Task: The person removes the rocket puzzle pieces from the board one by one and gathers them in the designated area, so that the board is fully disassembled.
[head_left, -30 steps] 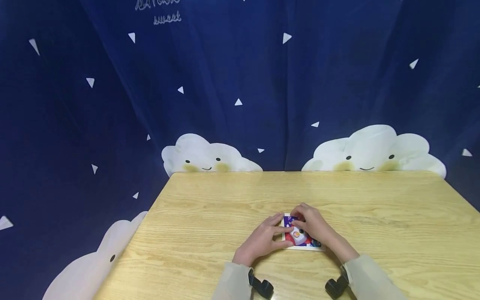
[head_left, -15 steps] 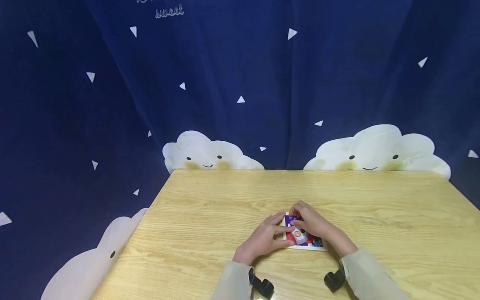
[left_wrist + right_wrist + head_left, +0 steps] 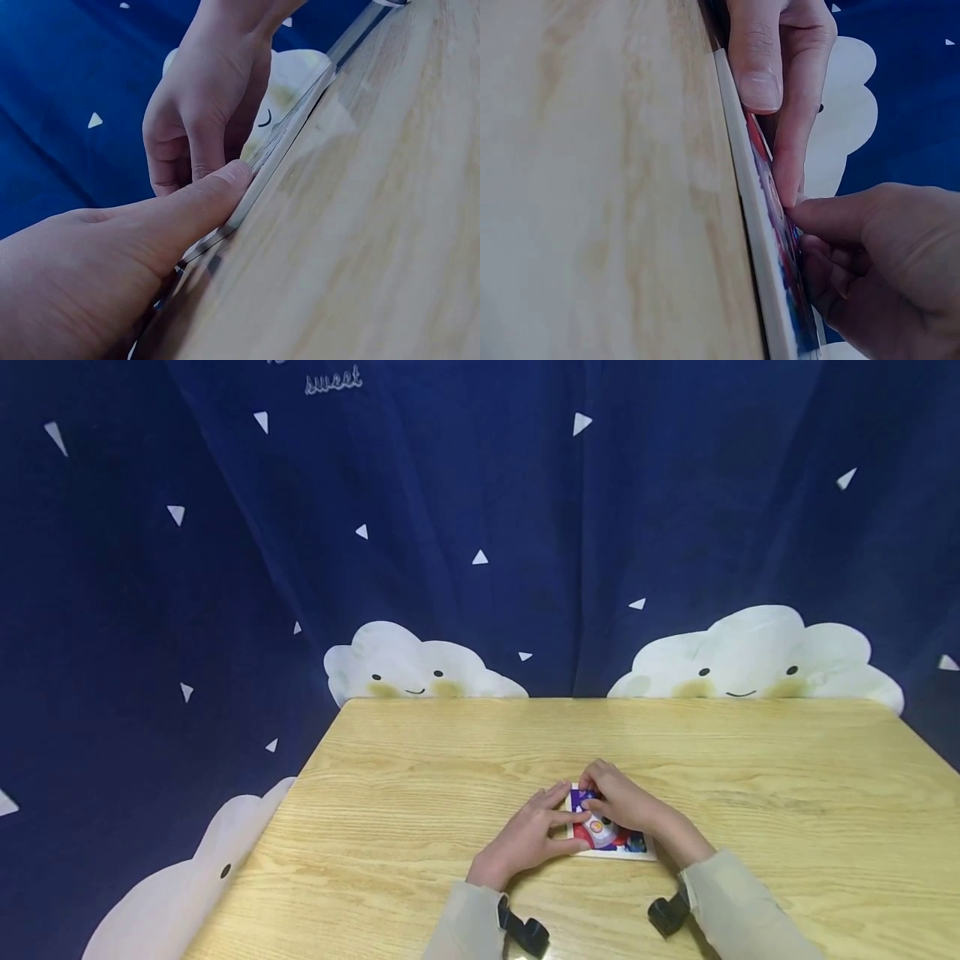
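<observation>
A thin flat board (image 3: 637, 843) with a white border and a colourful picture lies on the table under both hands. The left hand (image 3: 523, 837) rests on its left part, fingers spread and nearly straight; in the left wrist view its thumb (image 3: 214, 193) lies along the board's edge (image 3: 289, 139). Over the upper part of the picture is the right hand (image 3: 626, 800). Its fingers are bent, and in the right wrist view its thumb (image 3: 836, 217) meets a left fingertip at the picture's surface (image 3: 780, 232). Whether anything is between the right fingers is hidden.
The light wooden table (image 3: 420, 760) extends around the board on all sides. A dark blue curtain (image 3: 450, 485) with white triangles and smiling clouds hangs behind and to the left. Black devices (image 3: 528, 937) are strapped at both wrists.
The head view has shifted slightly. Both hands keep nearly the same places on the board, with only very small movement of the right hand.
</observation>
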Motion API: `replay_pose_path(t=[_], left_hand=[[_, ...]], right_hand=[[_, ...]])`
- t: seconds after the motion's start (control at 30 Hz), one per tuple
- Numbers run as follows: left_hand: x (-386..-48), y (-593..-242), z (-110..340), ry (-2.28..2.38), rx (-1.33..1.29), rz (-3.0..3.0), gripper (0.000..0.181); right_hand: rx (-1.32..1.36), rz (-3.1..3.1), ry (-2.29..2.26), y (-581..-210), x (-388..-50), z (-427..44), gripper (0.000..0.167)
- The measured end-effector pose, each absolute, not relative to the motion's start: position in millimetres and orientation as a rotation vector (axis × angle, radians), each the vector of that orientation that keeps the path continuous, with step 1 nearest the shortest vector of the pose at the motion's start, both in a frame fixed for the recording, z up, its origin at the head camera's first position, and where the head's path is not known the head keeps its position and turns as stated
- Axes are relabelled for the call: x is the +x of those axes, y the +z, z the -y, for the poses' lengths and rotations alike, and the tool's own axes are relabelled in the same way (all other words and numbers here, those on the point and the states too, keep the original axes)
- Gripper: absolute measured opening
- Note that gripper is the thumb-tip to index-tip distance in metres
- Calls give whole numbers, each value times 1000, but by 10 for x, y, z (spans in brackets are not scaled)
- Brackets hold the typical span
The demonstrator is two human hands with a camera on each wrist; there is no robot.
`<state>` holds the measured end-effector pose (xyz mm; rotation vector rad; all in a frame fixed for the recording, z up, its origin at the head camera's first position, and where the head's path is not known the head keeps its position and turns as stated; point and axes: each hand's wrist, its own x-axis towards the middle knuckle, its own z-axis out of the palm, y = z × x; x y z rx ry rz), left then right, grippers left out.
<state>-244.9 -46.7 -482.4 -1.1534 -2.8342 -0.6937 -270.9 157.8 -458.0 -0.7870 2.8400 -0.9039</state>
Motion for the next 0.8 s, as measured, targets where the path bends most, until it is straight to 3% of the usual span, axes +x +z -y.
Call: replay_pose_path(t=[0.8], left_hand=[[-2452, -4843, 463, -702, -1156, 2859, 46]], right_hand=[[-926, -3002, -1024, -4774, -2637, -1598, 20]])
